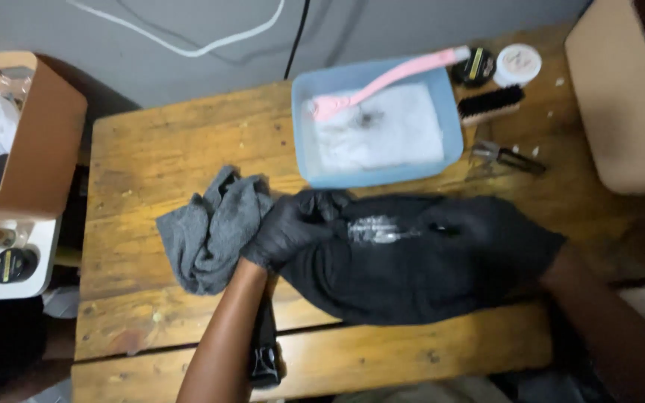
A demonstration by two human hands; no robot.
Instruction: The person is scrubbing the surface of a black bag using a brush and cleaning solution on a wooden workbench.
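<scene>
Your left hand (pixel 293 227), gloved in black, is closed on the left end of the black cloth (pixel 412 261), which lies long-side left to right across the near middle of the table (pixel 158 142). Your right hand (pixel 487 224) presses flat on its right end. There is one black cloth and one grey rag (pixel 207 231), just to its left.

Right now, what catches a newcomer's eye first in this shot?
Two black-gloved hands at centre: the left hand and the right hand press on a black cloth with a whitish smear, spread on the wooden table. Beside the left hand lies a crumpled grey rag. Behind them sits a pale blue tray with a pink brush resting across it.
</scene>
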